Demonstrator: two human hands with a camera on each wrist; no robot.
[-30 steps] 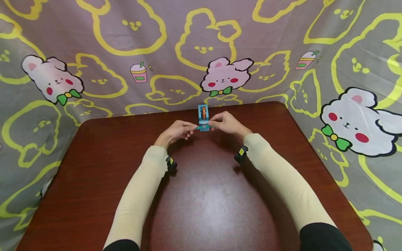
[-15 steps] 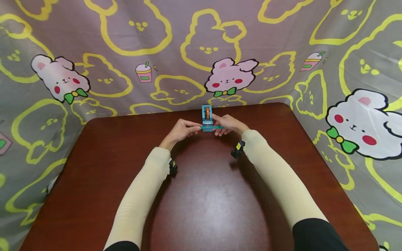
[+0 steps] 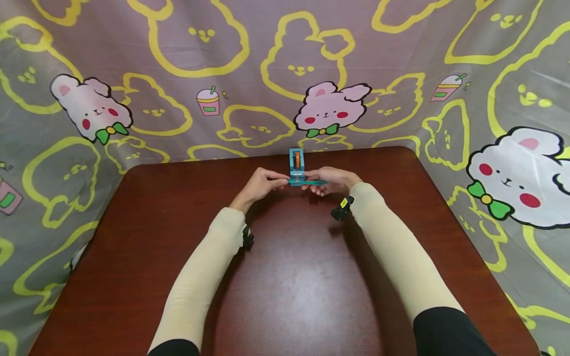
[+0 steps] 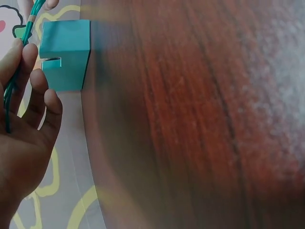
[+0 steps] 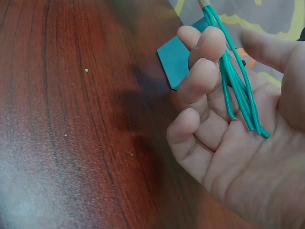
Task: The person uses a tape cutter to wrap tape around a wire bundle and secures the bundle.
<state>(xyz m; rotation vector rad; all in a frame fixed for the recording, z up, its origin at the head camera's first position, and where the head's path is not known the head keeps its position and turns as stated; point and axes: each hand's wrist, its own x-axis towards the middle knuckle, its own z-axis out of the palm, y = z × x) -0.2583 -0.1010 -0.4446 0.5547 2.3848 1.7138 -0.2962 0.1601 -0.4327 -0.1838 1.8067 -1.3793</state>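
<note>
A thin bundle of green wires (image 3: 313, 182) stretches between the two hands, just in front of a teal tape dispenser (image 3: 297, 173) with an orange core. My left hand (image 3: 263, 185) pinches the bundle's left part between thumb and index finger. In the left wrist view a tan band (image 4: 32, 18) wraps the wires (image 4: 26, 32) beyond the fingertips. The loose wire ends (image 5: 240, 90) lie over the palm side of my right hand (image 5: 238, 143). Its fingers are loosely bent and touch the wires, while the thumb stands away from them.
The dispenser stands near the far edge of the dark red-brown table (image 3: 178, 247). A patterned curtain (image 3: 249, 54) hangs behind the table and along its sides. Small pale specks (image 5: 86, 70) lie on the wood.
The right hand has moved rightward along the bundle, from near its middle out to the loose ends, its thumb now apart. The left hand keeps its pinch. The head view has shifted slightly.
</note>
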